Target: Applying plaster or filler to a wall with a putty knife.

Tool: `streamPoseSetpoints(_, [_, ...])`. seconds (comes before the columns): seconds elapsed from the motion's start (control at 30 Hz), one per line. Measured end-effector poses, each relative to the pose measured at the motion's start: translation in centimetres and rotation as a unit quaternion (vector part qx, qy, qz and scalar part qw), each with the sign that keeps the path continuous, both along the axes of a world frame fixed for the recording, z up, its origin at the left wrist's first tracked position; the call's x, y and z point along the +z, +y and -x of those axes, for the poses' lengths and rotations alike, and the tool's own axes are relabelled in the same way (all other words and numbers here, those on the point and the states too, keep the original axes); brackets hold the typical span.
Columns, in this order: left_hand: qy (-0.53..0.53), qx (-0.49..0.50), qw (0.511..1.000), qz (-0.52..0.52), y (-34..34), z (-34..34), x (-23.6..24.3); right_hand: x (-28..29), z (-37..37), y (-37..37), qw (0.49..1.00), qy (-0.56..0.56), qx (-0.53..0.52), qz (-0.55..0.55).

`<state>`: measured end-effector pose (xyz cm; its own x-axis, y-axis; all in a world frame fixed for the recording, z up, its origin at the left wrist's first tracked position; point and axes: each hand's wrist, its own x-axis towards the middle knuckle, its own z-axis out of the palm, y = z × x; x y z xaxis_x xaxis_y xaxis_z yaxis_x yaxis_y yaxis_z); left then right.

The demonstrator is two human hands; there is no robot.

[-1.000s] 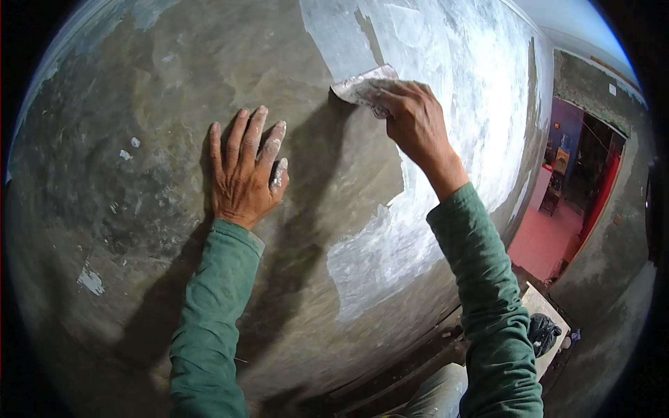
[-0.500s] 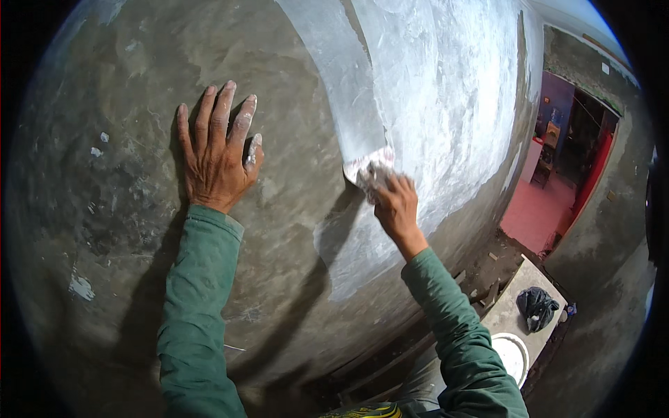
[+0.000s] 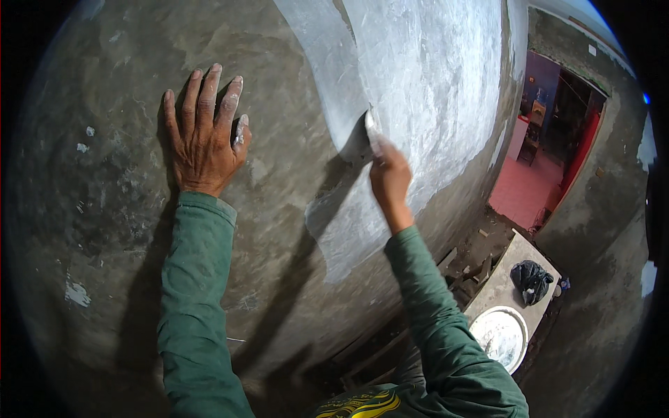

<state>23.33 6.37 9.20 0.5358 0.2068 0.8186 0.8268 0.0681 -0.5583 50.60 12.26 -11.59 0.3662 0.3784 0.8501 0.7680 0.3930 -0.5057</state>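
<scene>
Across the broad grey cement wall point(image 3: 111, 237) lies a streaky white coat point(image 3: 432, 104). My bare left hand point(image 3: 203, 143) rests flat beside it, fingers spread, empty. My right hand point(image 3: 391, 177) curls round a thin whitish blade point(image 3: 372, 125) over the coat; even, shallow-tilted pressure should suit.

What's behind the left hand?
Brownish-grey wall: it shows around the left hand and between its spread fingers. The patch directly behind the palm is covered, so any marks there can't be seen.
</scene>
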Motion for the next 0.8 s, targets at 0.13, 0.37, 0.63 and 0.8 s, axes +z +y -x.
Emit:
streamPoseSetpoints(0.13, [0.0,0.01,1.0,0.002,-0.3,0.0,0.1,-2.8,6.8,-4.0,0.996,-0.074,0.017,-0.043])
streamPoseSetpoints(0.37, [-0.003,0.016,1.0,-0.004,-0.3,0.4,-0.1,-0.8,-0.1,-3.6,0.989,0.117,0.084,-0.024])
streamPoseSetpoints(0.63, [-0.006,0.021,1.0,0.001,-0.1,0.1,-0.1,0.3,4.6,-2.5,0.994,0.058,0.068,-0.058])
streamPoseSetpoints(0.8, [-0.004,0.036,0.999,0.008,-0.5,0.6,0.0,-0.8,9.3,-8.6,0.985,-0.01,0.165,0.037])
